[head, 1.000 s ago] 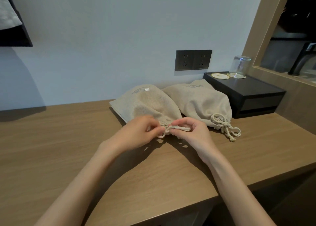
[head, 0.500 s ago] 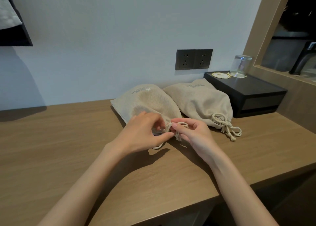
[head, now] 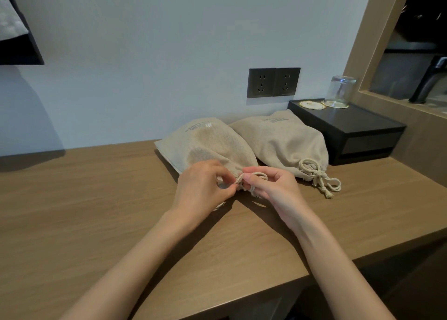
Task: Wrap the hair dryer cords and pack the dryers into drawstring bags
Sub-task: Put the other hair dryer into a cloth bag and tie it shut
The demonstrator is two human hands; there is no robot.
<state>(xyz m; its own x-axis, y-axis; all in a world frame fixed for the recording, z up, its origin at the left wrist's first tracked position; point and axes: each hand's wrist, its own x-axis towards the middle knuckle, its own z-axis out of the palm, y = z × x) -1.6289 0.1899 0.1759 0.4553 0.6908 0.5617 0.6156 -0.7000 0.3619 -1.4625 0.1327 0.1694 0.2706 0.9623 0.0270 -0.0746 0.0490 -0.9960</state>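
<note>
Two beige drawstring bags lie side by side on the wooden counter (head: 96,211), both bulging; their contents are hidden. The left bag (head: 205,143) has its gathered mouth toward me. My left hand (head: 200,189) and my right hand (head: 273,189) meet at that mouth, each pinching the bag's cream drawstring (head: 254,175), which loops between my fingers. The right bag (head: 283,140) lies untouched, its cord (head: 319,177) tied in a bow at the mouth.
A black box (head: 350,131) stands at the back right against the wall, with an upturned glass (head: 339,91) and a coaster (head: 312,105) on top. A double wall socket (head: 273,82) sits above the bags. The counter's front edge runs just below my forearms.
My hands first held the drawstring stretched between them; they have since come closer together and worked the cord into a loop at the left bag's mouth. The bags have not moved.
</note>
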